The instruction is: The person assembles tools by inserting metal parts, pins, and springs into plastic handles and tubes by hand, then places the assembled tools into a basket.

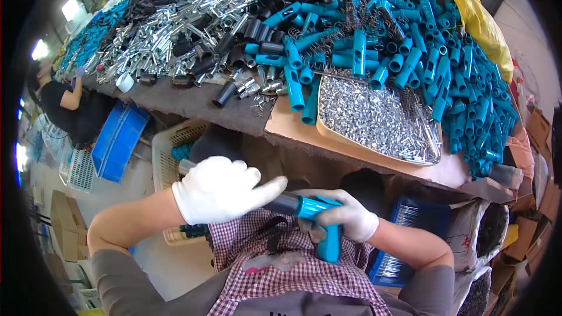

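Note:
My right hand [348,215], in a white glove, wraps round the teal pistol-shaped handle [329,243] of a tool in front of my apron. From its front a black tube [284,203] runs left towards my left hand [219,190], also gloved in white. Those left fingers are curled, with the index finger stretched along the tube. A silver tube end [186,167] sticks out past the left hand, roughly in line with the black tube; the stretch between is hidden by the glove.
Beyond my hands, a table carries heaped teal handles [404,64], silver tubes [175,29] and a tray of small metal pieces [374,114]. A cream crate [161,152] stands below left, a blue crate [401,240] with thin metal rods right. Another person [67,99] works far left.

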